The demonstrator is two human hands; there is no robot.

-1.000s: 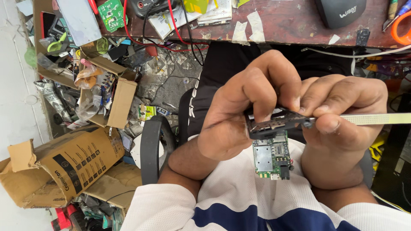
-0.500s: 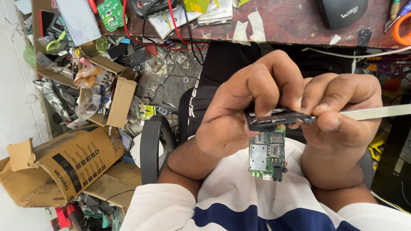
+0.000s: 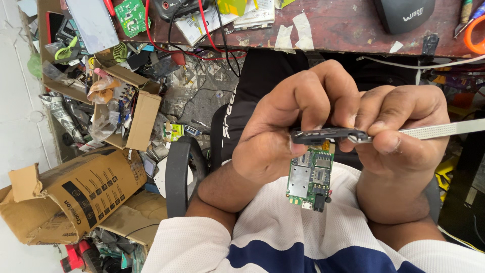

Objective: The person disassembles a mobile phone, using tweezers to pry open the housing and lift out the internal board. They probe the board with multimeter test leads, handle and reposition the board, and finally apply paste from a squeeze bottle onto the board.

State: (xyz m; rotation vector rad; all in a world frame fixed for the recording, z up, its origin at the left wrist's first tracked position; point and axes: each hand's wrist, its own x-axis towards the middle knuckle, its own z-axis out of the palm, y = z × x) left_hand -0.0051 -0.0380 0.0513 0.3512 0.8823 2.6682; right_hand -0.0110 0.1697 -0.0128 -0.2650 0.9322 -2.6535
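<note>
My left hand (image 3: 283, 126) grips a thin dark phone frame (image 3: 327, 134) edge-on between thumb and fingers. A small green circuit board (image 3: 308, 177) with metal shields hangs below the frame, over my white and blue shirt. My right hand (image 3: 399, 151) pinches a flat metal prying tool (image 3: 439, 130), whose tip meets the frame's right end; its handle runs out to the right edge. Both hands are held close together above my lap.
A worn red-brown desk (image 3: 343, 25) runs along the top with a black mouse (image 3: 404, 14), red wires (image 3: 151, 35) and a green board (image 3: 130, 11). Torn cardboard boxes (image 3: 76, 197) and scrap litter the floor at left. A black chair arm (image 3: 177, 172) is beside my left forearm.
The metal tool's outer end has tipped slightly upward. The frame and green board have shifted a little to the left. Both grips are unchanged.
</note>
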